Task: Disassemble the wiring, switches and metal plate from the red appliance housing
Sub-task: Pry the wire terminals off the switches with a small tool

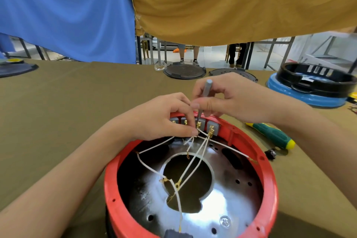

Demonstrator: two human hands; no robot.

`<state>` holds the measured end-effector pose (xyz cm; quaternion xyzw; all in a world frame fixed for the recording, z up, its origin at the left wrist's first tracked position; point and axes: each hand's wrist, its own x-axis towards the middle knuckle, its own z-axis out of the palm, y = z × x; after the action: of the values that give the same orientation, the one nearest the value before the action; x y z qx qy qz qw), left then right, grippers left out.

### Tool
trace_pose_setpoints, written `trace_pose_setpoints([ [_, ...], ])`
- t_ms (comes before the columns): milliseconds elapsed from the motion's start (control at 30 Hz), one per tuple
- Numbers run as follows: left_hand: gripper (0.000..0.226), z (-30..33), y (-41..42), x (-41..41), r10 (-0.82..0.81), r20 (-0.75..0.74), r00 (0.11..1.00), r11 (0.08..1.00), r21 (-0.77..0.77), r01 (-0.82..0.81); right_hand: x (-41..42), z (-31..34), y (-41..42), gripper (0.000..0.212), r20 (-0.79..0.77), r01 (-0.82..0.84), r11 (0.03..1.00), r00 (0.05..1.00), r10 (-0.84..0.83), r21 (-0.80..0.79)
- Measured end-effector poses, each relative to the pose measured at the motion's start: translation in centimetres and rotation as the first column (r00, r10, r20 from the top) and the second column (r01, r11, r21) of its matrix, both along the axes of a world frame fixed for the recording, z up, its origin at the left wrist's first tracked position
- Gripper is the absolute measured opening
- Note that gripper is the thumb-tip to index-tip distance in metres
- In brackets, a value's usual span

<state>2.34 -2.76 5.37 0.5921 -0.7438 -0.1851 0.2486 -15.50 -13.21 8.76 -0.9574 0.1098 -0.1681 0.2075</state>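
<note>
The left hand (166,120) pinches white wires (190,162) at the switches (204,124) inside the red housing (268,179); the right hand (228,98) grips a grey screwdriver (203,98), tip on a terminal.

Switches (201,124) line housing's (270,185) far wall; screwdriver (272,135) lies right.

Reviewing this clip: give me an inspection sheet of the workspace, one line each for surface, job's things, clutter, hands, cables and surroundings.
Surface: table under an olive-brown cloth.
Job's things: red housing open side up, metal plate inside, grey switches at its far rim.
Clutter: green screwdriver, small black part, black lids, blue-and-black housing.
Hands: left hand pinches a wire at the switches; right hand holds a thin grey tool tip-down on a terminal.
Cables: white wires cross the plate, several ends loose.
Surroundings: blue and mustard cloths hanging; people's legs beyond.
</note>
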Motion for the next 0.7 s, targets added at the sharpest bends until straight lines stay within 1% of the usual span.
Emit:
trace_pose_setpoints([
  [33,0.007,0.0,0.0,0.0,-0.004,-0.002,1.0,1.0,0.001,0.004,0.0,0.2,0.3,0.021,-0.025,-0.013,0.998,1.0,0.011,-0.062],
  [67,0.007,0.0,-0.1,0.0,-0.006,-0.005,1.0,1.0,0.002,0.007,0.1,0.2,0.6,0.02,-0.046,-0.021,0.996,0.999,0.017,-0.089],
  [200,0.006,0.0,-0.1,-0.1,-0.02,-0.034,0.999,1.0,-0.003,0.02,0.5,-0.1,0.8,0.02,-0.092,-0.018,0.992,0.996,0.007,-0.125],
  [233,0.006,0.0,-0.1,-0.1,-0.015,-0.032,0.999,1.0,0.001,0.015,0.5,-0.1,0.7,0.022,-0.075,-0.017,0.993,0.997,0.009,-0.116],
  [267,0.006,0.0,-0.1,0.0,-0.006,-0.025,1.0,1.0,0.005,0.006,0.3,-0.1,0.4,0.023,-0.045,-0.009,0.998,0.999,0.006,-0.069],
  [333,0.006,-0.1,-0.1,0.1,0.01,-0.012,1.0,1.0,0.005,-0.01,-0.1,-0.1,0.0,0.027,0.023,0.005,0.996,1.0,-0.007,0.092],
  [400,0.006,-0.1,-0.1,0.2,0.015,-0.006,1.0,1.0,0.001,-0.015,-0.3,-0.1,-0.4,0.031,0.063,-0.003,0.982,0.998,-0.009,0.188],
  [467,0.005,-0.2,0.0,0.1,0.015,-0.004,1.0,1.0,0.002,-0.015,-0.2,-0.2,-0.5,0.032,0.065,-0.007,0.984,0.998,-0.005,0.18],
  [667,0.007,0.0,0.1,0.0,0.016,0.009,1.0,1.0,0.009,-0.016,0.1,-0.3,-0.4,0.023,0.038,-0.021,0.995,0.999,0.018,0.094],
  [700,0.007,0.0,0.0,0.0,0.014,0.012,1.0,1.0,0.008,-0.014,0.2,-0.4,-0.5,0.023,0.039,-0.021,0.995,0.999,0.017,0.1],
])
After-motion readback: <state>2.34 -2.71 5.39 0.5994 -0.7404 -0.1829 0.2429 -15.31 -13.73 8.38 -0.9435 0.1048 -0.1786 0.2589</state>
